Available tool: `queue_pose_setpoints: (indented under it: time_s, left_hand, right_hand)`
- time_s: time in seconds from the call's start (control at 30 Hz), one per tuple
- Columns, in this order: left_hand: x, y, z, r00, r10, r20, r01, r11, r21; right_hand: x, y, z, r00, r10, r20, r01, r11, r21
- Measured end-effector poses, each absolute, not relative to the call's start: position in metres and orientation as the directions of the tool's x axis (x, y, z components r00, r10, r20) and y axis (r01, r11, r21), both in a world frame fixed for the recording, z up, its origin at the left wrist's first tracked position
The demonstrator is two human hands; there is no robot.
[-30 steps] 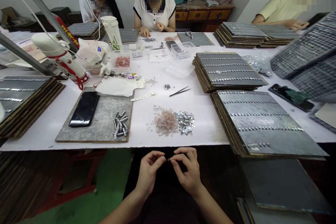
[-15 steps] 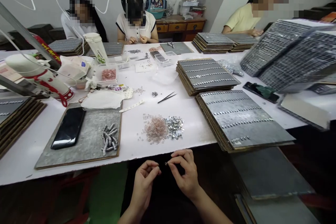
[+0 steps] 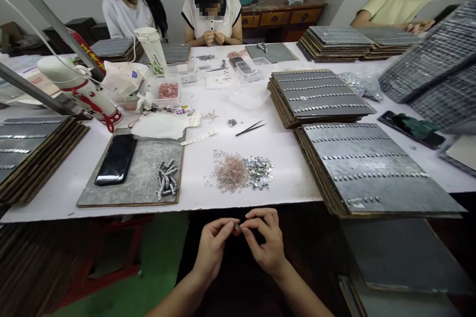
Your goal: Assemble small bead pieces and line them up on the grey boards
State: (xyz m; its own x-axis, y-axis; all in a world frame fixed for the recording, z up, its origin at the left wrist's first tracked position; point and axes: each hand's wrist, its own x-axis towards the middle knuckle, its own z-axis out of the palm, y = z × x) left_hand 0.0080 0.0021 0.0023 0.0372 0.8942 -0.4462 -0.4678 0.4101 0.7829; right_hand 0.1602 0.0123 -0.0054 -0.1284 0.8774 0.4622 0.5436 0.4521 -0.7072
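Below the table [image 3: 290,183] edge, left hand [image 3: 212,247] and right hand [image 3: 265,243] meeting fingertip to fingertip, both pinched narrow on one tiny bead [image 3: 237,227] held between them. At 12 o'clock from the bead, pink rings [image 3: 231,173] beside silver discs [image 3: 260,166]. Tweezers [image 3: 251,128] farther up. At 10 o'clock, phone [image 3: 116,159] on a grey board [image 3: 145,178].

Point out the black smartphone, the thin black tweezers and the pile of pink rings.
Black smartphone [image 3: 116,159], head view, middle of screen.
Thin black tweezers [image 3: 251,128], head view, mid-length.
Pile of pink rings [image 3: 231,174], head view, centre of heap.
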Motion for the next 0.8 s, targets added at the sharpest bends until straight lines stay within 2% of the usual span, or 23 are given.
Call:
queue_pose_setpoints:
  time_s: [0.8]
  left_hand:
    - [0.009,0.0032,0.0005,-0.002,0.884,-0.467,-0.428,0.421,0.8]
  right_hand:
    - [0.1588,0.0158,-0.0157,-0.131,0.895,0.426,0.558,0.422,-0.714]
